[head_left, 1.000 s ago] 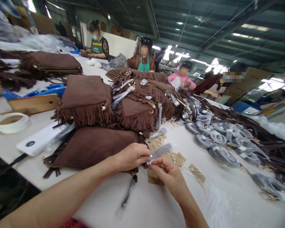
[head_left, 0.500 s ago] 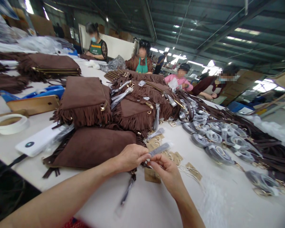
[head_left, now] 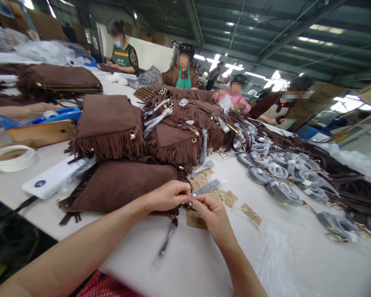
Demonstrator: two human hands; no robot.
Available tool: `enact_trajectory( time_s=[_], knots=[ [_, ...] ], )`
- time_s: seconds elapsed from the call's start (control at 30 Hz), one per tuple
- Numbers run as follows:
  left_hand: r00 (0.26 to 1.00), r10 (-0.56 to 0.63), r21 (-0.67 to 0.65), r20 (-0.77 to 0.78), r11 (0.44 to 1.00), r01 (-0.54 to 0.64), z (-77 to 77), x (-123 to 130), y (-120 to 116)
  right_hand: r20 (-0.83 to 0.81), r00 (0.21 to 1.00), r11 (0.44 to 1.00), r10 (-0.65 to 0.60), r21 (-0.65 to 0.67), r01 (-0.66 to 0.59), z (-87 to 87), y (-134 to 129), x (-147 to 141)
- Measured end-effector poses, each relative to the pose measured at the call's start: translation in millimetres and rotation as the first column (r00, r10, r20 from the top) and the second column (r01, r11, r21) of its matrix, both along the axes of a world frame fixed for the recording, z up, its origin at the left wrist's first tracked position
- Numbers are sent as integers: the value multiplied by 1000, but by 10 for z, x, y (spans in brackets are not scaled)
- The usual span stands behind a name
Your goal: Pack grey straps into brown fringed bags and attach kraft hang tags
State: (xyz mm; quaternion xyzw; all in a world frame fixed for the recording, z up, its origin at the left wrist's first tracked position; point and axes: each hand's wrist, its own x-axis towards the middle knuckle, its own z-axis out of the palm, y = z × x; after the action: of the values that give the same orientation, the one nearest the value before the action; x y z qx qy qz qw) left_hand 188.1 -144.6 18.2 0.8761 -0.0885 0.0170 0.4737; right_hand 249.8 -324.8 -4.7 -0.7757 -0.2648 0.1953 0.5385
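A dark brown fringed bag (head_left: 123,185) lies flat in front of me, and my left hand (head_left: 168,194) rests over its right end. Thumb and fingers of that hand are pinched together. My right hand (head_left: 212,210) is pinched too, its fingertips meeting the left ones at the bag's corner. Whatever small piece sits between them is too hidden to name. Just beyond the fingertips lies a plastic-wrapped strip (head_left: 207,187). Below them are a brown paper tag (head_left: 195,220) and a wrapped zipper pull (head_left: 168,238) hanging from the bag onto the table.
Stacked fringed bags (head_left: 109,123) stand behind. Coiled wrapped straps (head_left: 281,192) spread to the right, white strings (head_left: 273,255) nearer me. On the left are a tape roll (head_left: 14,159), a power bank (head_left: 51,179), a phone (head_left: 41,134) and another person's arm (head_left: 21,110). Co-workers sit across the table.
My fingertips have drawn closer together, with the right fingers more tightly pinched. Another person's arm has come in at the left edge. The view has shifted slightly.
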Motion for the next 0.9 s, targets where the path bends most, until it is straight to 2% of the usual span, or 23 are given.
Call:
enact_trajectory(
  time_s=[0.2,0.33,0.5,0.9],
  knots=[
    [996,-87,176,17,981,82,-55,20,201,42,996,986,82,-148,-75,-32,-51,15],
    [995,-102,238,-7,966,101,-113,51,295,58,992,979,108,-183,-96,-69,-70,45],
    [995,-98,283,-29,954,102,-145,75,301,95,990,978,102,-192,-82,-93,-45,45],
    [996,-82,386,-38,918,91,-98,51,266,198,974,970,108,-236,-60,-105,58,-24]
  ],
)
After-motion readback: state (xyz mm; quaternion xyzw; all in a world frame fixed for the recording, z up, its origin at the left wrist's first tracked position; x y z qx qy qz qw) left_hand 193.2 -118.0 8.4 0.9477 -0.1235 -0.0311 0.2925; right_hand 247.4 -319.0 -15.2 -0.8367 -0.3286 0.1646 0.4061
